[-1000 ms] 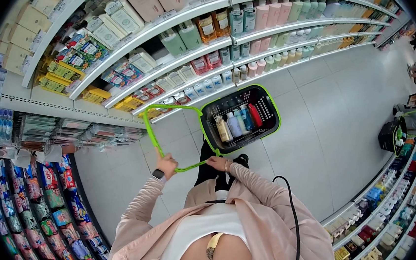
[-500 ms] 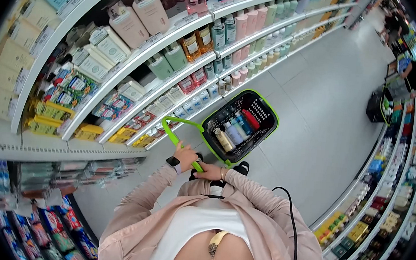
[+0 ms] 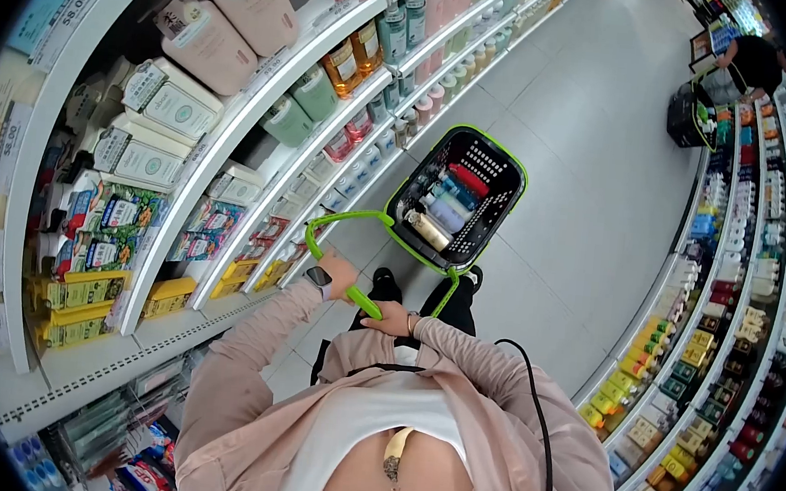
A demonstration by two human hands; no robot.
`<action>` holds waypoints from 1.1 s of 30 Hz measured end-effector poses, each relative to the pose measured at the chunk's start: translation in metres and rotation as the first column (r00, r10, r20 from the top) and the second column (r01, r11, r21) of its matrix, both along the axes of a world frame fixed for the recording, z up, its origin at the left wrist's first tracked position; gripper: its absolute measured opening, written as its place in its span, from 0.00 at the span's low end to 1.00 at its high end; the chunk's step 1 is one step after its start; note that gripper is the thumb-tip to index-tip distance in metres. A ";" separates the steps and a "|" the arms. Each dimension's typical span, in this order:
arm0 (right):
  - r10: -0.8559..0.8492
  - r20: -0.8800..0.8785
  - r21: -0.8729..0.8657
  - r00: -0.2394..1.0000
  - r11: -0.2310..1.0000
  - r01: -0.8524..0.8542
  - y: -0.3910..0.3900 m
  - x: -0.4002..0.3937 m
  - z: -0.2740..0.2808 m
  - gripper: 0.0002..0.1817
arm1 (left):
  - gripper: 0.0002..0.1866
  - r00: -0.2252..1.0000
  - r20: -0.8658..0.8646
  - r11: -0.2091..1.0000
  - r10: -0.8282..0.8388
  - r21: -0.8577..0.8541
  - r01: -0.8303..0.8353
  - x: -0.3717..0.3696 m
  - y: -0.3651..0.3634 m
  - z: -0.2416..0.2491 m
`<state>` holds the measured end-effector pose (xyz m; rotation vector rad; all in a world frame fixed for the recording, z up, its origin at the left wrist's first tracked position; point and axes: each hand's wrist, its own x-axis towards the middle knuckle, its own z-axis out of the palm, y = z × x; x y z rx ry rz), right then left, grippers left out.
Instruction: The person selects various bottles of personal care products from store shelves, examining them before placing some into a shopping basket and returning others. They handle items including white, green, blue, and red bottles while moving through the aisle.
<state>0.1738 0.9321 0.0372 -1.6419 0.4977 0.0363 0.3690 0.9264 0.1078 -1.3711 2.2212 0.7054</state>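
A black shopping basket (image 3: 405,211) with a bright green rim is in front of me, near my feet. Its green handle (image 3: 318,227) sticks out toward me. My left hand (image 3: 339,274), with a watch (image 3: 318,277) at the wrist, is wrapped round the handle. Close by, my right hand (image 3: 391,318) grips the handle's lower part. Inside the basket lie a gold-coloured bottle (image 3: 429,231), a pale lavender bottle (image 3: 447,215), blue bottles and a red item (image 3: 469,179).
Curved shelves on my left hold pink pump bottles (image 3: 207,45), boxed white bottles (image 3: 171,106) and yellow packs (image 3: 85,293). More stocked shelves (image 3: 672,363) line the right side. Up the aisle, a person in black (image 3: 753,64) is beside another black basket (image 3: 684,121).
The view has shifted forward along the aisle, and the left shelves look nearer. The basket has swung slightly up in view, while both hands stay on its handle.
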 end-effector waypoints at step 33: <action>0.260 -0.452 -0.145 0.853 0.922 -0.358 -0.277 -0.119 -0.045 0.27 | 0.08 0.890 0.229 0.914 0.395 -0.196 -0.355 -0.056 -0.195 -0.085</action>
